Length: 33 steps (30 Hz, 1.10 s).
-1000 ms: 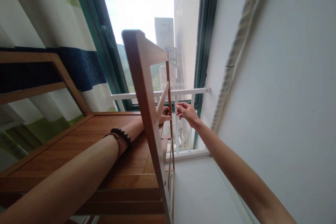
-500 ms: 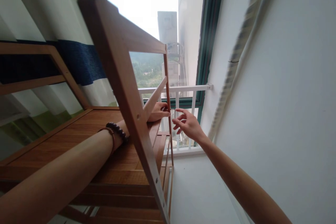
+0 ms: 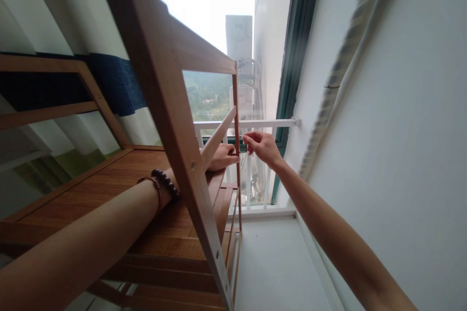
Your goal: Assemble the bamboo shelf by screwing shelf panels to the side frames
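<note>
A wooden shelf rack fills the left and middle of the view. My left hand reaches through its side frame, over the upper board, and closes round the far upright post. Just right of that post, my right hand is closed in a pinch, thumb and forefinger together. By its fingertips shows a thin dark bent rod, seemingly a hex key, set against the post. Its far end is hidden by the post and my left fingers.
Behind the rack is a window with a white railing and a dark green frame. A striped curtain hangs at left. A wrapped pipe runs down the white wall at right.
My right hand has moved up slightly, and its spread fingers have closed into a pinch at the hex key. My left hand keeps its hold on the post. The view has shifted slightly.
</note>
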Each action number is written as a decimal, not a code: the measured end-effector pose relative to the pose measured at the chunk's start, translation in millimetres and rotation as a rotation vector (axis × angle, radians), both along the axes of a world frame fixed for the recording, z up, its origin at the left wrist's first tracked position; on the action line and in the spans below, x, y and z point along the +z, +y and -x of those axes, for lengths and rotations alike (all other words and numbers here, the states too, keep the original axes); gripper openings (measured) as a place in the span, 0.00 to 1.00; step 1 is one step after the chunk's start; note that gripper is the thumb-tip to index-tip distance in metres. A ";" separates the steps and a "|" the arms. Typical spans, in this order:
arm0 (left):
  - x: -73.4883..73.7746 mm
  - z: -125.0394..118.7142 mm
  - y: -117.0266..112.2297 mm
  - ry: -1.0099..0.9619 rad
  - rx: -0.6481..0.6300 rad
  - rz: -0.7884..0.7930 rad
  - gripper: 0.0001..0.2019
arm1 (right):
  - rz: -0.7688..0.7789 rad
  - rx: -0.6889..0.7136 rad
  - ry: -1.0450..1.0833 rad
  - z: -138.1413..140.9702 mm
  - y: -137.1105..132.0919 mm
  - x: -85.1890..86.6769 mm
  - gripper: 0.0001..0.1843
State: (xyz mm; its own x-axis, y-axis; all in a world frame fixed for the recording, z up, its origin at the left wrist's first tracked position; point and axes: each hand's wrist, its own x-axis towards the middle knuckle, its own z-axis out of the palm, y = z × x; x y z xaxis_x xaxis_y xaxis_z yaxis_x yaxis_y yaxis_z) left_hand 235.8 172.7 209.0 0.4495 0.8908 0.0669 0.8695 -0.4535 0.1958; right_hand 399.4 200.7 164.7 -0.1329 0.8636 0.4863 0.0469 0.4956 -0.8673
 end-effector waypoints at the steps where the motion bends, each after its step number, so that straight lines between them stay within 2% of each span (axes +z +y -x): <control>1: -0.2 -0.1 0.2 0.007 0.010 -0.001 0.20 | 0.069 0.044 0.052 -0.2 6.6 -3.0 0.15; 3: -0.8 0.1 0.5 0.019 0.026 -0.002 0.21 | 0.216 0.129 0.169 -1.0 13.7 -13.1 0.15; 6: -1.3 0.4 0.6 0.030 0.042 0.000 0.22 | 0.390 0.238 0.291 -4.3 8.6 -32.1 0.13; 9: -1.1 0.1 0.6 0.037 0.050 0.009 0.23 | 0.461 0.333 0.338 -9.3 -6.8 -46.4 0.14; 12: -0.2 -0.6 0.8 0.040 0.047 0.021 0.23 | 0.482 0.314 0.287 -12.0 -20.6 -53.5 0.16; 17: -0.5 0.4 1.5 0.037 0.036 0.045 0.26 | 0.395 0.244 0.151 -9.7 -37.0 -52.4 0.18; 22: -1.1 0.4 0.3 0.023 0.024 0.030 0.28 | 0.301 0.195 0.060 -4.0 -50.7 -35.6 0.19; 26: 0.0 -2.4 -1.8 0.018 0.051 0.000 0.27 | 0.208 0.176 -0.078 -5.8 -50.5 -23.3 0.21; 30: -1.2 -2.7 -1.4 0.008 0.076 -0.013 0.24 | 0.092 0.268 -0.238 -14.9 -45.7 -20.3 0.18; 33: -4.8 3.2 2.5 0.006 0.099 -0.024 0.22 | -0.047 0.183 -0.335 -18.0 -42.2 -20.8 0.18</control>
